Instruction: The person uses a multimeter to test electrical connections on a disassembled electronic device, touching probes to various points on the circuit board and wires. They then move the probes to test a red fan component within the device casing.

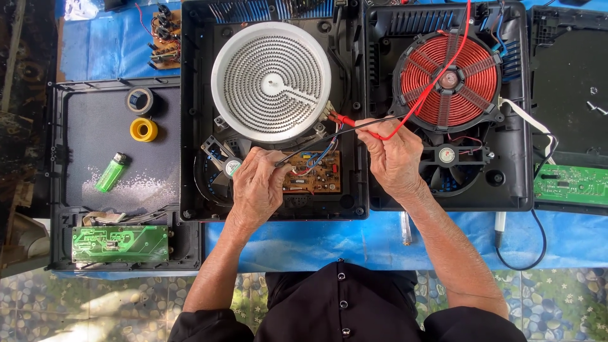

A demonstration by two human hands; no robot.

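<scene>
Blue table cover (316,244); left hand (258,183) and right hand (394,155) pinch probes.

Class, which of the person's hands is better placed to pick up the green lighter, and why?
Left. The left hand lies nearer the green plastic lighter, though it holds a black probe; the right hand sits farther away, gripping the red probe.

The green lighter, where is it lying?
The green lighter lies on the left, on the dark panel, below the yellow tape roll.
</scene>
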